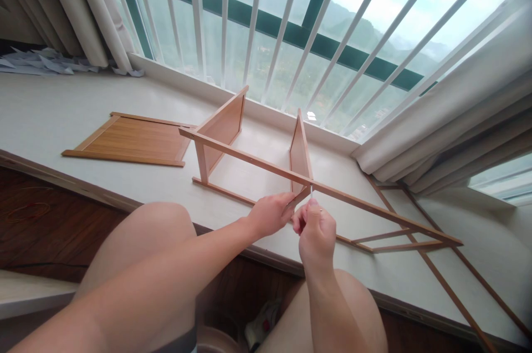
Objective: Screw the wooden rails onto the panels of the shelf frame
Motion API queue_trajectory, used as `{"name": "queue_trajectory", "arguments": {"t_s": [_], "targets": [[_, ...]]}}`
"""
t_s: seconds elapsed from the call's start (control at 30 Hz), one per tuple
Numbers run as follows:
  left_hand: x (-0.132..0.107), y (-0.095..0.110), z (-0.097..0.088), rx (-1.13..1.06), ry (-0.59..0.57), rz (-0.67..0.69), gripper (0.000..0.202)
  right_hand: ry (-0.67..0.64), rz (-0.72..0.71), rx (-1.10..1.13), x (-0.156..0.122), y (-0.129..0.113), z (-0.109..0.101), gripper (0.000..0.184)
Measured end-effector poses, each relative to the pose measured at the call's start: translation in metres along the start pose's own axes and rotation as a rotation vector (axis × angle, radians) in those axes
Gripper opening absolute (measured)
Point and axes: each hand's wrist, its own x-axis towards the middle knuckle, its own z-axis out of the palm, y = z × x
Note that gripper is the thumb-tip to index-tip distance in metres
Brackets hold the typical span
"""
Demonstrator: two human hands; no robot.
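A wooden shelf frame [249, 160] lies on its side on the pale window ledge, its long rail running across in front of me. Two wooden panels, a left one [222, 131] and a right one [300, 148], stand up between its rails. My left hand [272, 213] is closed around the near end of the right panel, just below the rail. Beside it, my right hand [318, 231] pinches a thin silvery metal rod [311, 192]. The rod's tip meets the rail where the panel joins. My fingers hide the rod's other end.
A separate wooden panel [133, 139] lies flat at the left of the ledge. Another wooden frame [446, 286] leans at the right. White window bars [253, 20] and curtains [440, 114] border the ledge. My knees are against its front edge.
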Motion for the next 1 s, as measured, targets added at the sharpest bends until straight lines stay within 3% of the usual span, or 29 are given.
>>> {"name": "queue_trajectory", "arguments": {"t_s": [0.1,0.2,0.67,1.0], "targets": [[0.000,0.001,0.002,0.021,0.019,-0.007,0.015,-0.034,-0.117,-0.388,0.004,-0.004,-0.014,0.050],[0.000,0.001,0.002,0.029,0.021,-0.001,0.015,-0.053,-0.155,-0.472,0.007,-0.008,-0.021,0.047],[-0.001,-0.001,0.004,0.050,0.003,0.022,0.010,-0.018,0.046,0.166,-0.010,-0.004,-0.001,0.049],[-0.001,0.002,0.002,0.066,-0.019,-0.006,0.006,-0.038,0.086,0.366,-0.010,0.003,0.003,0.048]]}}
